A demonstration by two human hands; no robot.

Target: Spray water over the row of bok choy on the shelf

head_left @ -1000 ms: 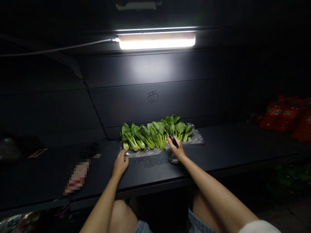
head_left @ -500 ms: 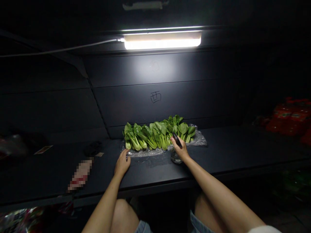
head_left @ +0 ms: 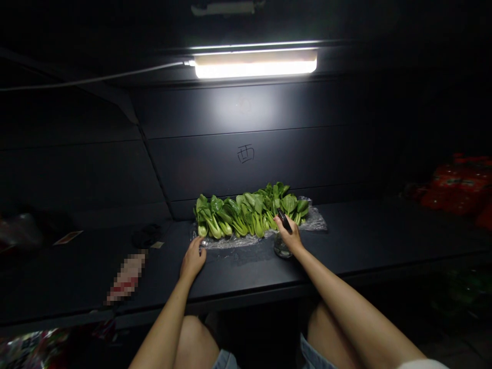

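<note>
Your right hand (head_left: 290,238), grip clenched on a small black object (head_left: 284,221), sits at the near edge of a row of bok choy (head_left: 246,215) on clear plastic film (head_left: 317,221) atop the dark tabletop (head_left: 365,230). Your left hand (head_left: 192,260), grip loosely open, rests by the film's near-left corner. Light, crisp and easily bruised, the heads are best taken by their firm pale stems.

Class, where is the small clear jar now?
In the head view, the small clear jar stands on the dark counter just under the right hand, in front of the bok choy.
</note>
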